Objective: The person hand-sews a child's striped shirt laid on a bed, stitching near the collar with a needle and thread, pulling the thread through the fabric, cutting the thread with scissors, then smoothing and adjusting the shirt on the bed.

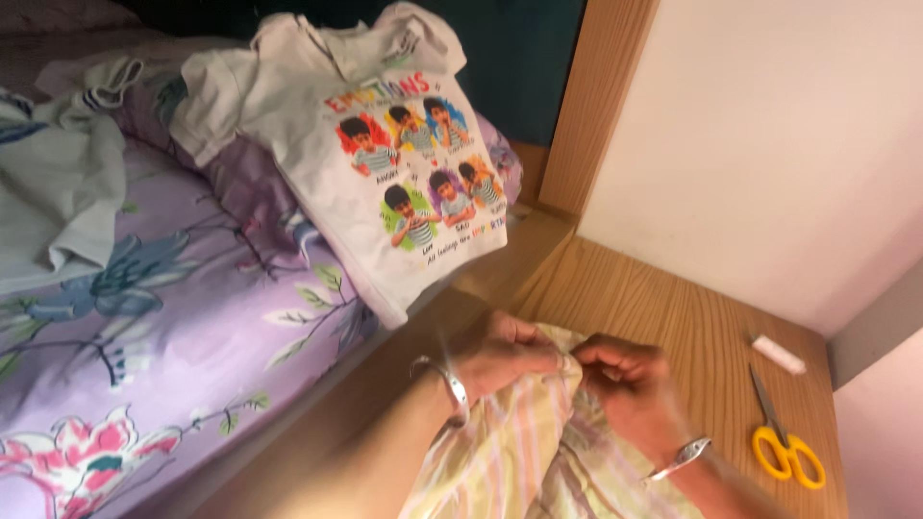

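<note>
Striped cloth (538,452) is pinched at its top edge between left hand (500,351) and right hand (630,380), both clamped on it, over a wooden worktop (673,308). Scissors (784,442) are seen right; a printed shirt (385,154) is spread on the bed (163,336).

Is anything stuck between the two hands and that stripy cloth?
Nothing visible. The left hand and right hand both pinch the striped cloth directly at its top fold, over the wooden ledge. The yellow scissors lie off to the right, apart from both hands.
</note>
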